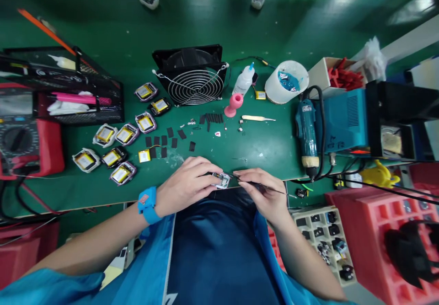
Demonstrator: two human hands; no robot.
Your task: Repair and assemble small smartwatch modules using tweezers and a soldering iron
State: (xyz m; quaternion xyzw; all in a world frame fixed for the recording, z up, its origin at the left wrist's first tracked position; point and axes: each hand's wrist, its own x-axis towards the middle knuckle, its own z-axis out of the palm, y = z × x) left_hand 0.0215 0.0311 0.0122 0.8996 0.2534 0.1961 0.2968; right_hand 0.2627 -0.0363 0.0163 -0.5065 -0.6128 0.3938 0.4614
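Note:
My left hand [192,184], wearing a blue wrist strap [148,205], grips a small open watch case [222,180] at the table's front edge. A light circuit board shows inside the case. In my right hand [262,190] is a pair of slim dark tweezers [276,189], pinched between thumb and fingers. The tips point left and sit right beside the case; whether they touch it I cannot tell. Beyond my left hand lie a yellow battery [144,156] with wires and several black foam pads [164,152].
Several watch cases with batteries [127,134] lie at the left. A fan [195,85], a white bottle [244,80], a pink stand [233,104], a white tub [274,85] and a light-handled tool [255,118] stand or lie farther back. An electric screwdriver [307,131] hangs at the right.

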